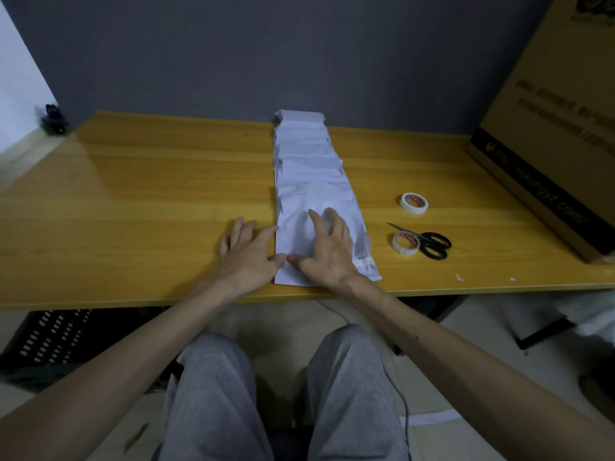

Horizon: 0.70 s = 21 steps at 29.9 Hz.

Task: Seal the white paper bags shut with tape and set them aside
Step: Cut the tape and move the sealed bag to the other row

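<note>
Several white paper bags (311,174) lie overlapped in a row running from the back wall to the table's front edge. My right hand (327,249) rests on the nearest bag (361,252), fingers spread and bent, thumb at its left part. My left hand (248,251) lies flat on the wood just left of that bag, its index finger and thumb touching the bag's left edge. Two rolls of tape sit to the right: one roll (413,202) farther back, the other roll (405,243) closer, leaning against black-handled scissors (432,245).
The wooden table (133,201) ends at a grey wall behind. A large cardboard box (552,134) fills the right end of the table. A small dark object (53,119) sits at the far left corner. A black crate (43,344) stands on the floor, left of my knees.
</note>
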### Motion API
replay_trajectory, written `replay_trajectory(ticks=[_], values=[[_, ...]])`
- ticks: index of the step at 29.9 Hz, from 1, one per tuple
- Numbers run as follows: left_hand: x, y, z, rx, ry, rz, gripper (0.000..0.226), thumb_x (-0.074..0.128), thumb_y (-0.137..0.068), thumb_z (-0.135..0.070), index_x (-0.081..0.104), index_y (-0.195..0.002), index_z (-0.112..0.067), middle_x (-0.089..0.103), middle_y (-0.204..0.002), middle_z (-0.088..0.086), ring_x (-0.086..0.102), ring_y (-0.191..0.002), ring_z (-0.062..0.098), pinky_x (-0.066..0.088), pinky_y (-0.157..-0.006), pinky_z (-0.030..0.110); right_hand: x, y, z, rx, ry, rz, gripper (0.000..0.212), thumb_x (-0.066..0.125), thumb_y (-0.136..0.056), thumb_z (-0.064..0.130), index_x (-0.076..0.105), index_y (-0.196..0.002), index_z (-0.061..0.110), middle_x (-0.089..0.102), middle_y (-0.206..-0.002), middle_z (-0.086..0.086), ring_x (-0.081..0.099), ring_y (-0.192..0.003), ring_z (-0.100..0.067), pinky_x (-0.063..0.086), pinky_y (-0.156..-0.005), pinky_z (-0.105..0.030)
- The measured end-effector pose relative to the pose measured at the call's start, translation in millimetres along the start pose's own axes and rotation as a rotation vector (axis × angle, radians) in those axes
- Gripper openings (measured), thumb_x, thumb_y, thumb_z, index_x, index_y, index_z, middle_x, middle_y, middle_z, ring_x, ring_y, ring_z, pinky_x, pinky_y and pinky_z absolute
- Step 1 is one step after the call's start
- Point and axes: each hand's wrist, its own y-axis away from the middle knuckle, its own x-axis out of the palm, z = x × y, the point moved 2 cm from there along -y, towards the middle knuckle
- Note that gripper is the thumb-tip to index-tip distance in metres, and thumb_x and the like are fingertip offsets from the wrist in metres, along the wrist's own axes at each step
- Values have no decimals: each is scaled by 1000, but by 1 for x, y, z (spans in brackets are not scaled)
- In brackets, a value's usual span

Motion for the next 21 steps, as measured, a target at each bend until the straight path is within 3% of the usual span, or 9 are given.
replay_trajectory(ticks=[5, 11, 15, 21], values=[[-1, -3, -6, -48, 20, 22, 56, 43, -98, -34, 20, -149, -27, 6, -161, 2, -13, -147, 18, -2, -119, 41, 4, 2, 5, 35, 10, 58, 97, 63, -83, 51, 1, -152, 23, -16, -158, -8, -15, -146, -26, 2, -119, -38], [6, 1, 0, -35, -146, 99, 54, 25, -102, -39, 4, -151, -40, -13, -160, 4, -27, -143, 18, -14, -115, 50, 1, 3, 7, 55, 34, 84, 98, 60, -83, 54, -2, -152, 23, -16, -159, -5, -11, -146, -27, 5, -118, -41], [2, 1, 3, -29, -308, 213, 51, 11, -102, -46, -10, -149, -44, -26, -157, 7, -36, -139, 20, -20, -109, 57, -2, 0, 5, 77, 5, 71, 106, 67, -77, 55, -3, -152, 27, -12, -159, -4, -7, -146, -26, 9, -116, -42], [3, 2, 3, -33, -301, 232, 49, 9, -103, -42, -13, -147, -48, -28, -157, 5, -37, -138, 20, -20, -109, 59, -7, -5, 1, 105, -18, 78, 115, 74, -72, 55, -4, -152, 28, -10, -159, -4, -6, -146, -25, 8, -117, -43]])
